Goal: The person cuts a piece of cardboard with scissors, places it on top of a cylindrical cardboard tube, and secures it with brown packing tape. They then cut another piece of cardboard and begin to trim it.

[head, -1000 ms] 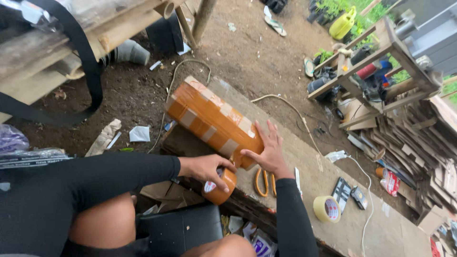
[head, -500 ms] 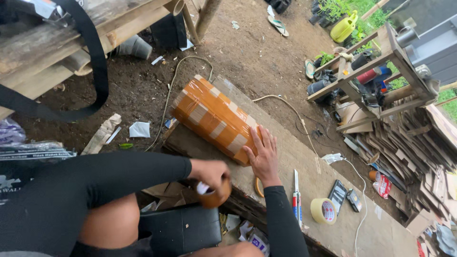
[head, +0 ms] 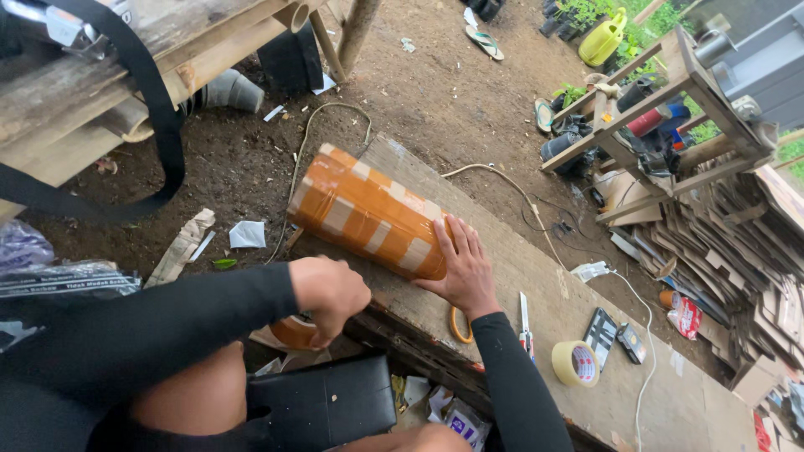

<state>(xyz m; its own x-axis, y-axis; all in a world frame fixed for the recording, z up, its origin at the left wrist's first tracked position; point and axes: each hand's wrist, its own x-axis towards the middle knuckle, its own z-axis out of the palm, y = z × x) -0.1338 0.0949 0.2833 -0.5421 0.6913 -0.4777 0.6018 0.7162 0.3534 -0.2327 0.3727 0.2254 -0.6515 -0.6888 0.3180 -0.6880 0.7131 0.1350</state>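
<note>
Pressing flat at frame centre, the open right hand (head: 463, 272) steadies the tape-wrapped parcel (head: 368, 211); left hand (head: 331, 295) grips the brown tape roll (head: 295, 331) — best pulled taut.

Your plank bench (head: 536, 276) ran centre to lower right, carrying taped parcel (head: 368, 211), cutter (head: 525, 326), pale tape roll (head: 574, 363).

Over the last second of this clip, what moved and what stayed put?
The left hand drew the brown tape roll down off the plank's near edge, away from the taped parcel, keeping its grip on it. The right hand shifted slightly along the parcel's near end and still presses flat on it. The parcel, the utility knife and the pale tape roll stayed in place.
</note>
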